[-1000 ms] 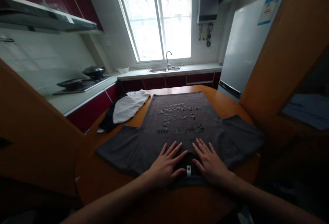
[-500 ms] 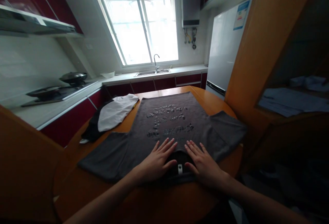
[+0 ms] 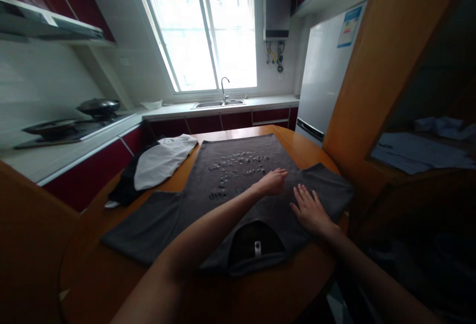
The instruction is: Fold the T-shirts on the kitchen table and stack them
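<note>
A dark grey short-sleeved shirt (image 3: 208,215) lies spread on the round wooden table, its neck opening towards me and raised lettering on its body. My left hand (image 3: 273,182) reaches across the lettering to the shirt's right half, its fingers drawn together; whether they pinch any cloth is hidden. Beside the right sleeve, my right hand (image 3: 310,211) rests flat on the fabric with its fingers spread. A small white label shows inside the dark collar.
White and black cloth (image 3: 159,163) lies at the table's (image 3: 297,143) left edge. Behind stand the counter with a sink (image 3: 210,104), a stove with pans (image 3: 98,107) at left and a fridge (image 3: 325,66) at right. Folded papers or cloths (image 3: 420,153) sit on a shelf at right.
Both hands have left the collar. My left hand has moved forward and right over the shirt, its fingers closing; my right hand has slid right and slightly forward. The neck opening is now uncovered.
</note>
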Demonstrator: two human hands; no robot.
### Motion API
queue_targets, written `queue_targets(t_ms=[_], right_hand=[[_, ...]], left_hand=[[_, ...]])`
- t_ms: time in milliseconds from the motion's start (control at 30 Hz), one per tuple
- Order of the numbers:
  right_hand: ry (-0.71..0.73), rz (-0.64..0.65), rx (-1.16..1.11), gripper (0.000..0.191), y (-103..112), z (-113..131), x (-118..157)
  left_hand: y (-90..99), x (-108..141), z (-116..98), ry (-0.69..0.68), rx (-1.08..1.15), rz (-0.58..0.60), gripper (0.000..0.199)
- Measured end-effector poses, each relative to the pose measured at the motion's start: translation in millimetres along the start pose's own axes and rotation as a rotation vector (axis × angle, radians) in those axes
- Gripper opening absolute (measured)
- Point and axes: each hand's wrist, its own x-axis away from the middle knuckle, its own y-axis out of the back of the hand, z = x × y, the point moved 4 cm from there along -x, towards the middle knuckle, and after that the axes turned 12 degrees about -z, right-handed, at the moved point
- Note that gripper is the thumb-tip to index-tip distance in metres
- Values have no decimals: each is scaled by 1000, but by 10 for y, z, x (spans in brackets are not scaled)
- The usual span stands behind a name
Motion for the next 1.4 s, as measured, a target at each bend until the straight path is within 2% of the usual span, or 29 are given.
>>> queue_targets(t_ms=[133,300,433,567,667,733,800,900,1000,1067,1167,1300,1400], right_hand=[[0,-42,-6,68,-73,-1,51],[-64,-71,-90,64,57,-111,3],[-76,-73,-143,60,142,-216,31],[-80,-131,-198,57,159,-304,102],[-207,-306,-268,51,237,-612,74],[-344,-441,-261,48,307,-965,36],[-485,-515,-191,47,345,-1364,13],[-713,-495,-157,53,295,-1908,37],[-878,-460,-256,52,169,-2240,105],[-904,-468,-300,42,91,-2333,134],[-895,-506,-359,31,0,-2367,145],[-867,-605,-445,39,-18,-2351,110],[-830,-703,-502,49,77,-2295,40]], left_hand=[[-279,-171,-77,-10,70,5,49],[-520,-90,-50,76,144,-59,52],[-571,-26,-20,95,182,-126,54],[-496,-48,-45,87,189,-166,50],[-365,-65,-138,24,172,-236,42],[-287,-60,-235,-41,181,-266,36],[-244,-42,-346,-127,218,-266,33],[-241,9,-498,-295,289,-245,32],[-283,68,-592,-453,344,-175,39],[-310,93,-614,-507,356,-128,42],[-332,98,-607,-510,355,-110,44],[-340,93,-594,-504,377,-106,45],[-316,92,-599,-498,394,-98,46]])
